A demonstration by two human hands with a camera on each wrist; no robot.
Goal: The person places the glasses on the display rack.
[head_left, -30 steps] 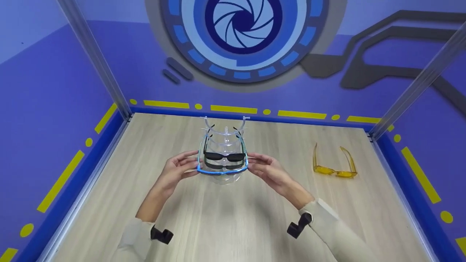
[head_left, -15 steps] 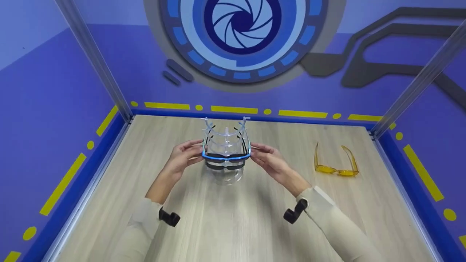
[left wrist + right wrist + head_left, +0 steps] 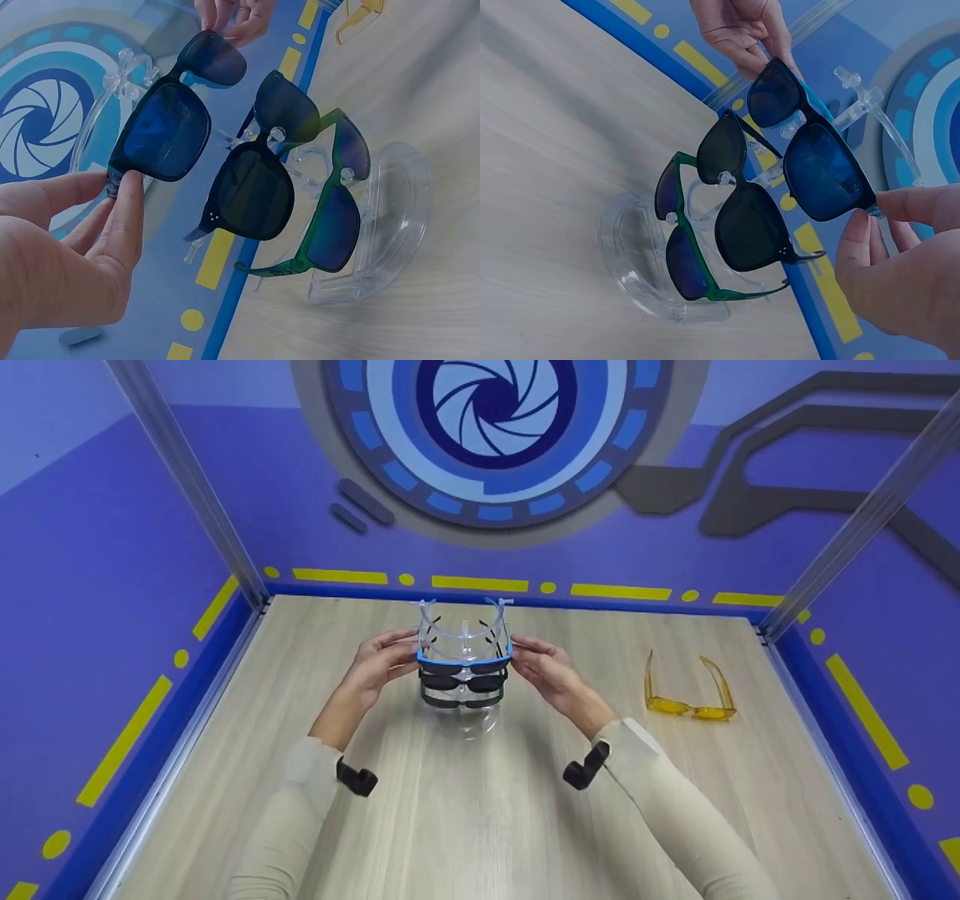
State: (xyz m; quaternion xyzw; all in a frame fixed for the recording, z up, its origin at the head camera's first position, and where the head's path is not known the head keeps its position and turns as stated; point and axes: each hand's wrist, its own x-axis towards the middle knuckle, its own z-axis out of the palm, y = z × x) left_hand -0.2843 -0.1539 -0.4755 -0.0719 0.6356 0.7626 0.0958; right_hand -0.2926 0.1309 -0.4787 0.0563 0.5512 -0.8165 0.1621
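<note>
My left hand [image 3: 369,669] and right hand [image 3: 550,673] pinch a pair of sunglasses [image 3: 166,133] with blue lenses and a blue top edge, one at each front corner where the temples begin. They are level, at the upper part of a clear display stand [image 3: 619,251], lenses facing me. Right below them on the stand sit black sunglasses [image 3: 255,193]. Lower still are green-framed sunglasses [image 3: 686,259], nearest the stand's rounded base. In both wrist views, thumb and fingers meet at the held frame's hinge, and the opposite hand shows at its far end.
Yellow sunglasses [image 3: 710,713] lie on the wooden table [image 3: 465,825] to the right, temples pointing back. The stand's topmost arms [image 3: 463,628] rise behind the held pair. Blue printed walls [image 3: 105,547] enclose the table at the back and sides.
Both hands have moved the blue sunglasses back and up along the stand, from in front of the lower pairs to above the black pair. The yellow sunglasses have stayed put.
</note>
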